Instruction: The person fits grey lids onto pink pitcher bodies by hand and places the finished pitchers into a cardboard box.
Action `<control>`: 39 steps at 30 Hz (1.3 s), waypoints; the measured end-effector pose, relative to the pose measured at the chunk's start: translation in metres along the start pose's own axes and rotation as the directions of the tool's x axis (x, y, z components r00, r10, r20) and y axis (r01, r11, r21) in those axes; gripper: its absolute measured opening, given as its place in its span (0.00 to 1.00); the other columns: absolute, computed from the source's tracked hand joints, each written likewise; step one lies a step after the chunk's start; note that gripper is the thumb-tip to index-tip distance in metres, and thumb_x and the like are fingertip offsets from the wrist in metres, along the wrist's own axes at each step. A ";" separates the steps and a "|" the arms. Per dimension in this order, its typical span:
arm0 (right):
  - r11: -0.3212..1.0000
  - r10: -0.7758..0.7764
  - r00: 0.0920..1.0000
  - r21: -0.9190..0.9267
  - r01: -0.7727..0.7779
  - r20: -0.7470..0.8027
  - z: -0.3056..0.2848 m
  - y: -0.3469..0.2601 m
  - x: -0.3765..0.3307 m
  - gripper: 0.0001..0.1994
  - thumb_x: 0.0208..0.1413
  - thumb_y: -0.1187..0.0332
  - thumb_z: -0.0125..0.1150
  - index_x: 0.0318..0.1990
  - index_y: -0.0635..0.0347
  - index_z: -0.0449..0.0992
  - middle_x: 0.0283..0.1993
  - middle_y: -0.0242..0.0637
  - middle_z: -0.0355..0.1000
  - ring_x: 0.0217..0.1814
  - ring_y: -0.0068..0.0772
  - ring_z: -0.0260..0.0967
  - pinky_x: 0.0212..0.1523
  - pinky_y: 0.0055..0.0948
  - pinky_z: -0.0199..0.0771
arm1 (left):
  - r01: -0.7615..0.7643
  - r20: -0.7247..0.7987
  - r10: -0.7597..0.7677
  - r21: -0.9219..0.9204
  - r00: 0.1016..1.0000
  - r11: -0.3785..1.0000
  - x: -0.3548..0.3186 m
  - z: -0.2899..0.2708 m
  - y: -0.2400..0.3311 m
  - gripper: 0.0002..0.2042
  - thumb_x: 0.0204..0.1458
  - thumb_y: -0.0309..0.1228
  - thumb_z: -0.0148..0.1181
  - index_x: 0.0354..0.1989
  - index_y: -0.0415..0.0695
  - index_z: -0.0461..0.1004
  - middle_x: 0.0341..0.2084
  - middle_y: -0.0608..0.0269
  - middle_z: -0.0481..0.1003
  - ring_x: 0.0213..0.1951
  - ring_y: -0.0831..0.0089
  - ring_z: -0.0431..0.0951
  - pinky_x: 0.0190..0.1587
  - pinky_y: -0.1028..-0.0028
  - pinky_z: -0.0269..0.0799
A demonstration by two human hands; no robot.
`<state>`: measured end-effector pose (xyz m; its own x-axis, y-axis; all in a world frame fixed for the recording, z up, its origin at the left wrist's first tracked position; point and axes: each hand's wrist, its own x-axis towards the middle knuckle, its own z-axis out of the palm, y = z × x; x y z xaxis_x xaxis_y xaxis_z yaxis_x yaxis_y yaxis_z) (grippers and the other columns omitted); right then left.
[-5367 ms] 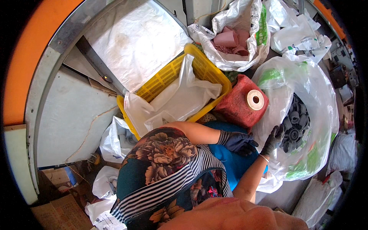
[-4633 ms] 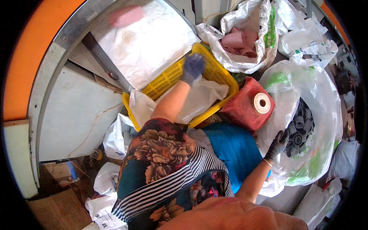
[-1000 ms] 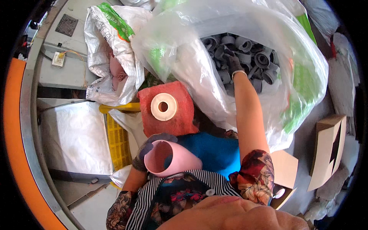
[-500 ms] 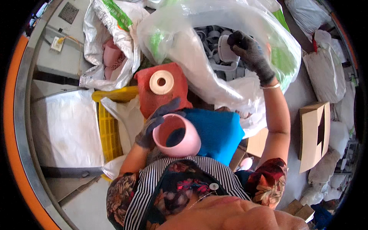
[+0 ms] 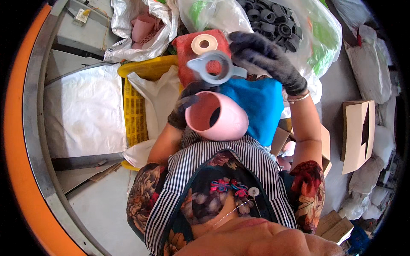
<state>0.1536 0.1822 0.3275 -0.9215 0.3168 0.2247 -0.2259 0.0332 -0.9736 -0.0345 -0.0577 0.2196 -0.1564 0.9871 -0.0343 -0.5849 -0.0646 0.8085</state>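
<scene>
My left hand (image 5: 183, 109), in a dark glove, grips the rim of a pink tapered hollow vessel (image 5: 228, 119) above my lap. A dark patch shows inside it. Just beyond the rim is a grey ring-shaped collar with a spout (image 5: 200, 64) and a tab on the opposite side; it is slightly blurred. Its lower edge meets my left fingers, though I cannot tell what supports it. My right hand (image 5: 269, 62), also gloved, is open beside the collar with fingers stretched left. Beyond the collar, a cream ring (image 5: 197, 44) lies on a red cloth pad (image 5: 183, 64).
Blue cloth (image 5: 260, 102) covers my lap. Ahead, a plastic-lined container holds several dark grey rings (image 5: 284, 30). A white sack (image 5: 164, 47) with pink pieces stands ahead left, beside a yellow crate (image 5: 134, 115). Cardboard boxes (image 5: 352, 132) and white sacks lie right.
My right hand has come back from the container of grey parts toward the pink vessel. The light round part it held there is out of that grip; the grey collar now appears beyond the vessel.
</scene>
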 end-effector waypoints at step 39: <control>0.785 0.064 0.776 -0.448 -0.428 -0.628 -0.100 0.016 -0.094 0.22 0.65 0.55 0.61 0.58 0.61 0.75 0.48 0.38 0.80 0.43 0.29 0.75 0.44 0.29 0.75 | -0.324 0.286 0.162 0.733 0.945 0.598 0.032 0.017 0.014 0.17 0.64 0.32 0.50 0.58 0.42 0.75 0.56 0.56 0.78 0.57 0.60 0.78 0.60 0.66 0.72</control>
<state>0.2686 0.2472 0.2869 -0.5308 0.8431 0.0863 0.3585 0.3156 -0.8786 -0.0343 -0.0241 0.2396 -0.0154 0.9637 0.2666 0.2839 -0.2515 0.9253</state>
